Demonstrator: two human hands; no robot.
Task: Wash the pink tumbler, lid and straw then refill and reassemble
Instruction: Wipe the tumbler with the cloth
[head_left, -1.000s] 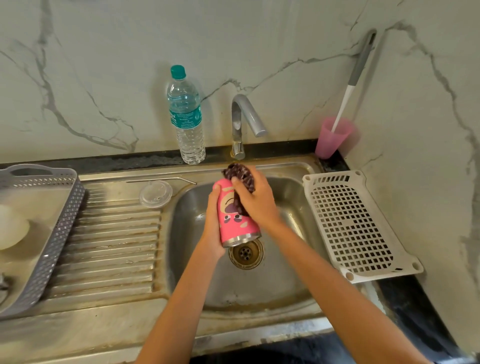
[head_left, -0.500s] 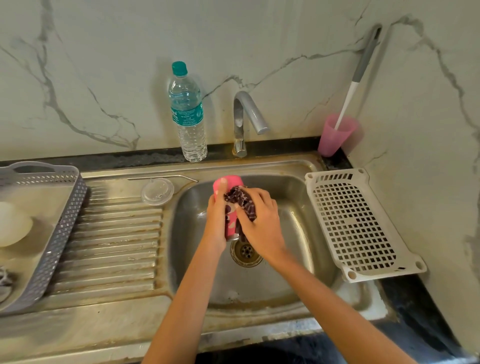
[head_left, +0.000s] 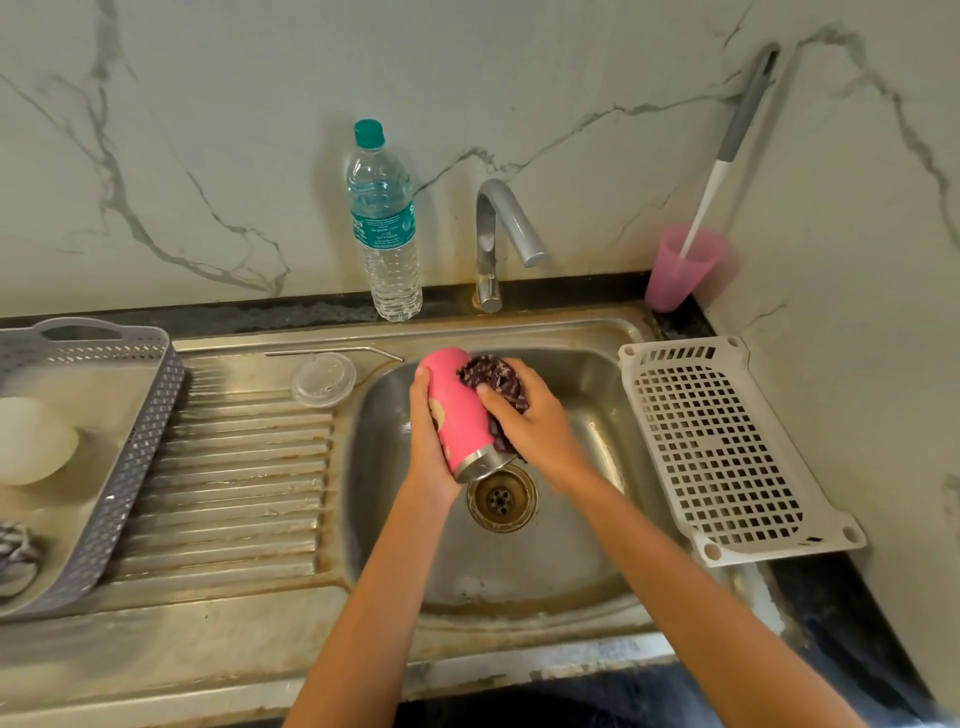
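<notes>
Over the steel sink basin (head_left: 571, 561) my left hand (head_left: 428, 447) grips the pink tumbler (head_left: 460, 410), which is tilted with its metal rim toward the drain. My right hand (head_left: 530, 421) holds a dark scrub pad (head_left: 493, 379) against the tumbler's right side. The clear lid (head_left: 323, 378) lies on the drainboard left of the basin. The metal straw (head_left: 335, 352) lies just behind the lid along the sink's back edge. A water bottle (head_left: 384, 223) with a green cap stands upright against the wall, left of the tap (head_left: 501, 234).
A grey perforated basket (head_left: 135, 452) with a white object sits on the far left of the drainboard. A white slotted tray (head_left: 722, 447) lies right of the basin. A pink cup (head_left: 680, 270) holding a long-handled brush stands in the back right corner.
The scrub pad in my right hand has slid from the tumbler's middle up toward its closed end. The tumbler has tilted, showing its metal rim again.
</notes>
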